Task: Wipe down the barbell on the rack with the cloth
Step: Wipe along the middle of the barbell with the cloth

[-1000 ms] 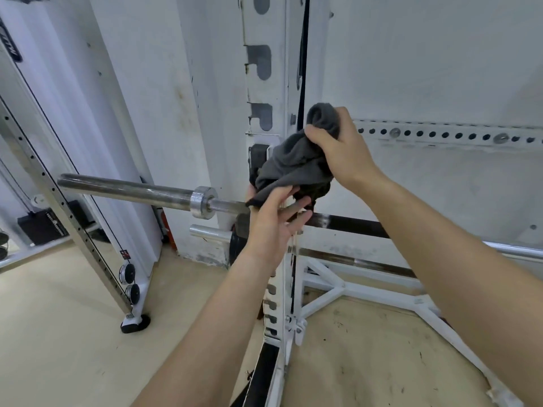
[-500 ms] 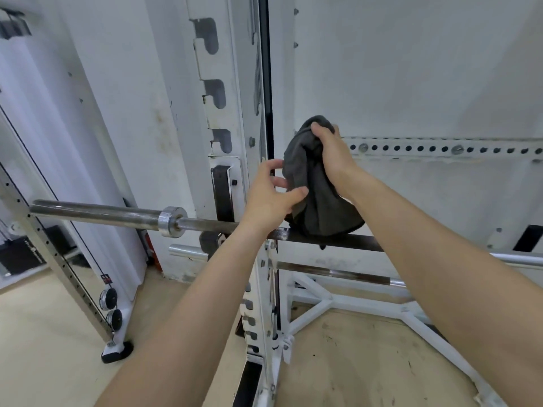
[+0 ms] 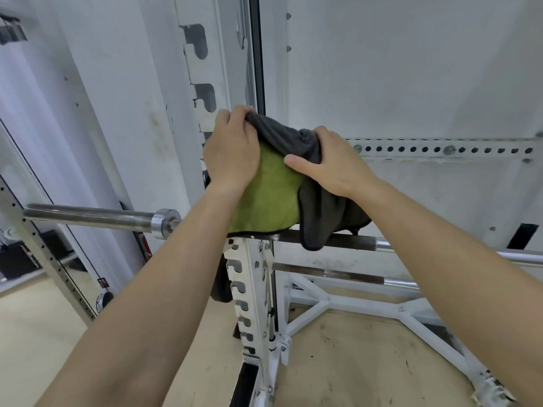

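Note:
A steel barbell (image 3: pixel 88 216) lies across the white rack upright (image 3: pixel 249 277), its sleeve sticking out to the left and its dark knurled shaft running right. The cloth (image 3: pixel 270 189), grey on one side and green on the other, hangs spread just above the shaft. My left hand (image 3: pixel 232 151) grips its upper left edge. My right hand (image 3: pixel 329 163) grips the bunched grey top at the right. The cloth's lower hem touches or overlaps the shaft beside the upright.
A second bar (image 3: pixel 346 274) lies lower on the rack. White base struts (image 3: pixel 323 306) cross the worn floor below. A perforated wall rail (image 3: pixel 440 148) runs behind. Another slanted rack post (image 3: pixel 44 254) stands at the left.
The cloth has been pulled open from a grey bundle, and its green side shows. My left hand moved up from the bar area and took hold of the cloth's left edge.

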Available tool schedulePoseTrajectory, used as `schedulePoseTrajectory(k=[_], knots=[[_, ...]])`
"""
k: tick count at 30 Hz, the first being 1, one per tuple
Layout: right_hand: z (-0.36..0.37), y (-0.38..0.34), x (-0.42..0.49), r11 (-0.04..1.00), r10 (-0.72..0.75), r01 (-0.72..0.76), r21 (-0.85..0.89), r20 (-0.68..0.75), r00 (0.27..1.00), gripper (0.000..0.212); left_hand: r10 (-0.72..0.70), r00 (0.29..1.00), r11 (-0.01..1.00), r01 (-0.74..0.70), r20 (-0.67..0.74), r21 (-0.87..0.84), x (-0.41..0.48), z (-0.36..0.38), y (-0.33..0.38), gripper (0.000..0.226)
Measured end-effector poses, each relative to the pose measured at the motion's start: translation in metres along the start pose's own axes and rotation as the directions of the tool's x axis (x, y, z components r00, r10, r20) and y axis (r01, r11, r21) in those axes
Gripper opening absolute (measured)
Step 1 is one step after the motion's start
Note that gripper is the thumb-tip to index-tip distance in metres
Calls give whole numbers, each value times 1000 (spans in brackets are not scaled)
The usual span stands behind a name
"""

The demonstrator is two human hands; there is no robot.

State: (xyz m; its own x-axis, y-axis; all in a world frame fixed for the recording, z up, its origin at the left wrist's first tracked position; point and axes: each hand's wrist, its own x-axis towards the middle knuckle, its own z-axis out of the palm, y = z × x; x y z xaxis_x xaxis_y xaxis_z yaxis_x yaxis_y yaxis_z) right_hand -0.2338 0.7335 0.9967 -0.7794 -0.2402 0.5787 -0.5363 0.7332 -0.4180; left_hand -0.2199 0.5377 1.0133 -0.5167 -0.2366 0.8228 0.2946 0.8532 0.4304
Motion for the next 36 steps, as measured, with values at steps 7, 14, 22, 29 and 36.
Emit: schedulePoseTrajectory(k=[7,14,22,29,36], knots=[[29,54,-50,994,-33,71,-77,412,911,58,273,900,954,-299,339,25,-63,23,-39,11],[68,55,-88,924,-18,140,-357,324,946,90,210,715,955,-3,666,-298,-116,36,-62,37],[93,46,-101,817,-54,63,-573,33,998,51,212,870,965,-257,445,42,-153,82,-37,29],[41,107,-133,761,-91,135,-634,102,991,45,322,853,913,-395,410,106,-168,121,21,40],[-42,167,-174,735,-63,25,-677,-31,998,34,308,799,916,-395,517,64,-194,153,131,44]])
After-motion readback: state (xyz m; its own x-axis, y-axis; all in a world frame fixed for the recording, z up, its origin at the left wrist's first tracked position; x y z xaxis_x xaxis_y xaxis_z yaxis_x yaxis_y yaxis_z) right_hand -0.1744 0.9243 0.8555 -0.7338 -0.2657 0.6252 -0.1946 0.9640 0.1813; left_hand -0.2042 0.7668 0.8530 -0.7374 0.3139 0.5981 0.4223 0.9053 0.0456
